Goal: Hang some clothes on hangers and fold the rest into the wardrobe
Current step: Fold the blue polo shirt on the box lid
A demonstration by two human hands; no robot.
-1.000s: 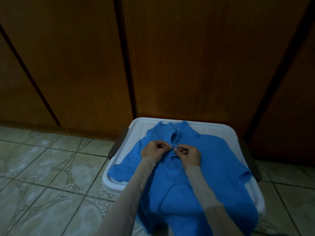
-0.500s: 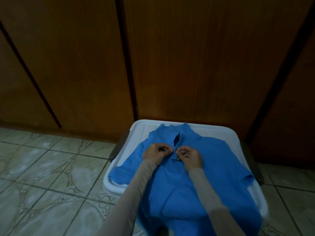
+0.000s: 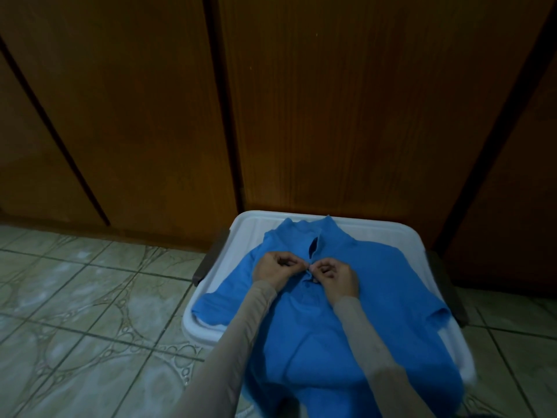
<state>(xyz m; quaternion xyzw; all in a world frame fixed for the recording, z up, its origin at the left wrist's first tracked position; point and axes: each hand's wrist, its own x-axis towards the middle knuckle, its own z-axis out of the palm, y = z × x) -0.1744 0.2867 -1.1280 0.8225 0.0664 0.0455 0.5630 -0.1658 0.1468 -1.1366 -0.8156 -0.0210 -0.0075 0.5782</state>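
Support surface: tiled floor [image 3: 90, 312], pale greenish tiles with curved line pattern and dark grout lines. Standing directly on it: white plastic tub [image 3: 250, 236], rectangular, rounded corners, dark handles on its left and right sides, set close against the brown wooden wardrobe doors [image 3: 331, 116]. Spread flat across the tub top: blue polo shirt [image 3: 391, 297], collar toward the doors, hem hanging over the near edge.

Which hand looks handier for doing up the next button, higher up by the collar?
Probably the right hand: its grip pinches the blue shirt just below the open collar slit, which leans toward its side. The left hand pinches the opposite edge, steadying it.
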